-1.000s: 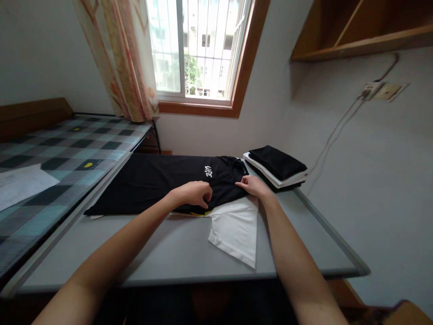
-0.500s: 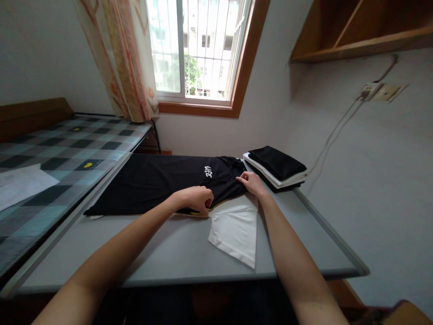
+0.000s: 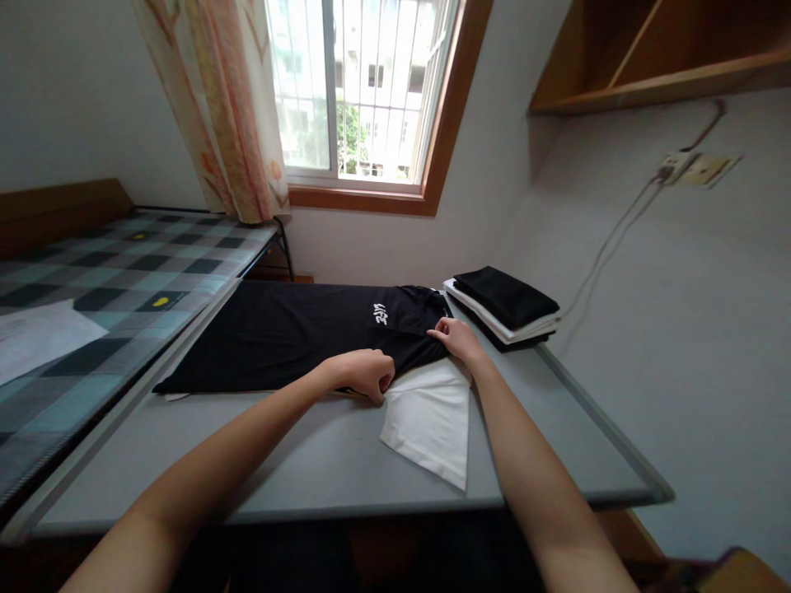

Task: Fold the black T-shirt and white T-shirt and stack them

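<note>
A black T-shirt (image 3: 309, 325) with white lettering lies folded lengthwise on the table, its collar end at the right. From its near edge a white sleeve (image 3: 429, 420) sticks out flat towards me; whether it belongs to a second shirt underneath I cannot tell. My left hand (image 3: 364, 372) is closed at the shirt's near edge, beside the sleeve's inner corner, and its fingertips are partly hidden. Near the shoulder and collar, my right hand (image 3: 456, 336) pinches the black cloth between thumb and fingers.
A stack of folded black and white clothes (image 3: 507, 301) stands at the table's back right. The grey table (image 3: 297, 461) has a raised rim on the right. On the left is a bed with a checked mattress (image 3: 185, 255) and white paper (image 3: 46, 338). A cable (image 3: 609, 239) hangs along the right wall.
My left hand has shifted slightly towards me, to the shirt's near edge. My right hand has moved a little left and nearer. The black shirt's near edge by the sleeve has shifted slightly.
</note>
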Demonstrator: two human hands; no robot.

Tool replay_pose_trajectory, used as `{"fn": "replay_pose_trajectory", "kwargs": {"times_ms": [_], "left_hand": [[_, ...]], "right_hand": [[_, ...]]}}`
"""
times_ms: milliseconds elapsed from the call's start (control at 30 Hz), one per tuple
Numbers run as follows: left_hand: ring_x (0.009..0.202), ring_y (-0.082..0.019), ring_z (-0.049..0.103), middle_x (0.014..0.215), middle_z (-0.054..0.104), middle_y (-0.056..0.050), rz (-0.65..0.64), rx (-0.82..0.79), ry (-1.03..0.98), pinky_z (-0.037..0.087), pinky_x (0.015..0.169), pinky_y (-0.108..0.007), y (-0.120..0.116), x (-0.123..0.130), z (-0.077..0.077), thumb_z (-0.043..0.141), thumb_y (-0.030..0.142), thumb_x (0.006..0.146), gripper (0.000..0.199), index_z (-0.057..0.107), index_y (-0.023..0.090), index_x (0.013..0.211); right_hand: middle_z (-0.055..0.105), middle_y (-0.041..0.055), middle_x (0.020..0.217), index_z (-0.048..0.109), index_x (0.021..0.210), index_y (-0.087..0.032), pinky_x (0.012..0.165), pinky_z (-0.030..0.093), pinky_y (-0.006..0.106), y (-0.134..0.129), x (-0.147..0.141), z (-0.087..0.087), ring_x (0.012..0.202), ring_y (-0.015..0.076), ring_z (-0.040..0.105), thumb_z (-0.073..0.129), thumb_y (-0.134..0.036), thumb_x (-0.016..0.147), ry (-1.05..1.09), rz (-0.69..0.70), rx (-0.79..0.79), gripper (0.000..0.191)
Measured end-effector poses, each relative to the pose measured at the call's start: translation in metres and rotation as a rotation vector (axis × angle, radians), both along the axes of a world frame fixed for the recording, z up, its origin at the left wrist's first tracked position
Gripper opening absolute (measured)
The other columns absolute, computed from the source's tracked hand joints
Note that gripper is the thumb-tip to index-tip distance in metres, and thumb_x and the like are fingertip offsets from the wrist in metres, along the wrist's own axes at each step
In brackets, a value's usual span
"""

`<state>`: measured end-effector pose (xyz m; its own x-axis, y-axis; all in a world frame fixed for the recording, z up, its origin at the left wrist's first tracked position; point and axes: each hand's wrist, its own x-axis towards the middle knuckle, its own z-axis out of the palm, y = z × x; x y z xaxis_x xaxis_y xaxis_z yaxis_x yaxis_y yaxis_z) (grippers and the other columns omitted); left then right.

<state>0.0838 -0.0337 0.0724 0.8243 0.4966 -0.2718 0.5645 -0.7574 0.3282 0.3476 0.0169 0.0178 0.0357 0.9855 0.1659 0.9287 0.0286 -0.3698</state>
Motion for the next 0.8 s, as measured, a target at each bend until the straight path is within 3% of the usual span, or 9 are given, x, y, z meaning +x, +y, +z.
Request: {"fn": "replay_pose_trajectory", "kwargs": {"times_ms": [133, 233, 333, 400, 567, 800], "left_hand": [[0.056, -0.011, 0.054, 0.067, 0.066, 0.001, 0.023, -0.099, -0.077, 0.035, 0.053, -0.023, 0.008, -0.005, -0.001, 0.073, 0.038, 0.075, 0.021, 0.068, 0.018, 0.071], [0.059, -0.012, 0.053, 0.069, 0.065, 0.000, 0.054, -0.029, -0.211, 0.037, 0.056, -0.024, 0.013, -0.005, -0.008, 0.062, 0.042, 0.087, 0.027, 0.068, 0.018, 0.077], [0.084, -0.016, 0.062, 0.094, 0.069, -0.005, 0.047, 0.123, -0.394, 0.044, 0.076, -0.026, 0.014, -0.001, -0.024, 0.055, 0.041, 0.092, 0.027, 0.070, 0.019, 0.094], [0.107, -0.021, 0.060, 0.116, 0.065, -0.008, 0.029, 0.213, -0.450, 0.042, 0.094, -0.032, 0.012, 0.001, -0.037, 0.054, 0.045, 0.093, 0.032, 0.068, 0.021, 0.110], [0.141, -0.026, 0.035, 0.147, 0.049, -0.008, 0.018, 0.308, -0.382, 0.025, 0.113, -0.043, 0.009, -0.001, -0.058, 0.043, 0.055, 0.096, 0.053, 0.049, 0.028, 0.141], [0.148, -0.028, 0.022, 0.158, 0.034, -0.006, 0.028, 0.333, -0.269, 0.013, 0.118, -0.051, 0.012, -0.002, -0.064, 0.033, 0.063, 0.096, 0.064, 0.036, 0.030, 0.150]], "right_hand": [[0.069, 0.0044, 0.071, 0.067, 0.075, -0.020, 0.060, 0.036, 0.025, 0.000, 0.002, 0.000, 0.065, 0.0165, 0.060, 0.069, -0.039, 0.084, 0.010, 0.033, -0.013, 0.021], [0.070, 0.0048, 0.073, 0.067, 0.072, -0.019, 0.061, 0.037, 0.025, 0.000, 0.006, 0.003, 0.067, 0.0169, 0.061, 0.068, -0.038, 0.083, 0.037, 0.060, 0.007, 0.022], [0.070, 0.0056, 0.074, 0.067, 0.069, -0.018, 0.062, 0.038, 0.025, -0.001, 0.010, 0.009, 0.067, 0.0172, 0.061, 0.067, -0.039, 0.083, 0.048, 0.061, 0.003, 0.024], [0.070, 0.0061, 0.071, 0.067, 0.066, -0.018, 0.061, 0.038, 0.026, -0.002, 0.013, 0.014, 0.065, 0.0174, 0.061, 0.066, -0.039, 0.083, 0.030, 0.049, -0.032, 0.027], [0.070, 0.0074, 0.067, 0.068, 0.063, -0.018, 0.061, 0.037, 0.026, -0.005, 0.020, 0.018, 0.064, 0.0183, 0.062, 0.066, -0.039, 0.084, -0.047, -0.011, -0.105, 0.030], [0.072, 0.0086, 0.073, 0.071, 0.069, -0.019, 0.062, 0.036, 0.027, -0.006, 0.018, 0.019, 0.070, 0.0203, 0.064, 0.059, -0.046, 0.090, -0.095, -0.058, -0.129, 0.036]]}}
